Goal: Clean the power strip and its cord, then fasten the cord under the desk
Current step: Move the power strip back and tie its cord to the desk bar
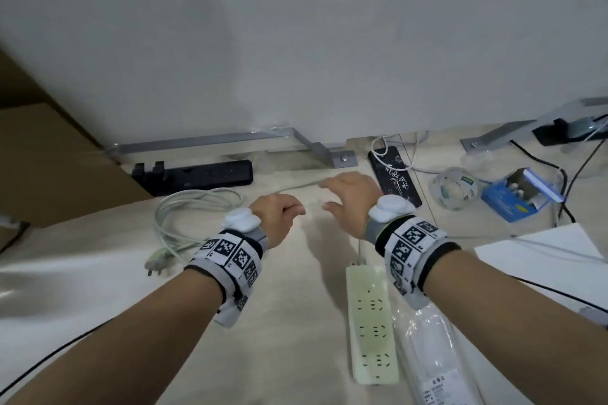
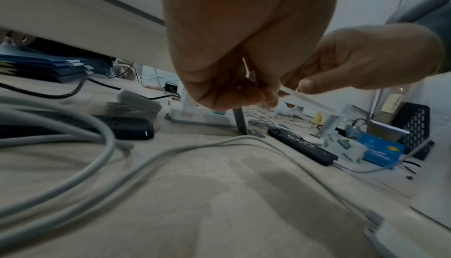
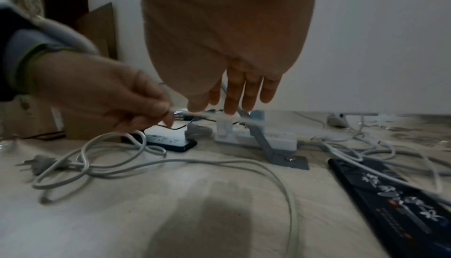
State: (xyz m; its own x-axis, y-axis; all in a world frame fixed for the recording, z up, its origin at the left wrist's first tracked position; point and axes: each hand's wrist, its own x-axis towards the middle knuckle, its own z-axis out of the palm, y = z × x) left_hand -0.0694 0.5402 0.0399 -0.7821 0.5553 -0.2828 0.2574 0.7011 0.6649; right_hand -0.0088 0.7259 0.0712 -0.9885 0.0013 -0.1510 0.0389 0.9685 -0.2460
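Ahead, the worktop (image 1: 296, 322) runs back to a white partition panel (image 1: 296, 43), whose grey metal bracket foot (image 1: 332, 154) is bolted down just behind the hands. On the left a brown cardboard box (image 1: 49, 158) closes that side, with a black power strip (image 1: 197, 174) lying along the panel's base beside it. To the right sit a black flat case with white lettering (image 1: 396, 179), a clear round container (image 1: 455, 187) and a blue box (image 1: 519, 197); a white sheet (image 1: 543, 253) lies at the right edge. Bare worktop remains between the two forearms and toward the near edge.

The white power strip (image 1: 371, 325) lies lengthwise on the worktop under the right forearm, touching a clear plastic package (image 1: 434, 355) on its right. Its cord (image 1: 197, 204) leaves the far end, passes under the right wrist, curves along the worktop beneath both hands and gathers in loose loops at the left, ending in the plug (image 1: 156, 261).

Above the cord, the left hand (image 1: 276, 217) has its fingers (image 2: 234, 92) curled and pinching one end of a thin white cable tie (image 2: 307, 100). The right hand (image 1: 352, 197) pinches the tie's other end between thumb and forefinger, its other fingers (image 3: 251, 92) extended and relaxed. Neither hand touches the cord.
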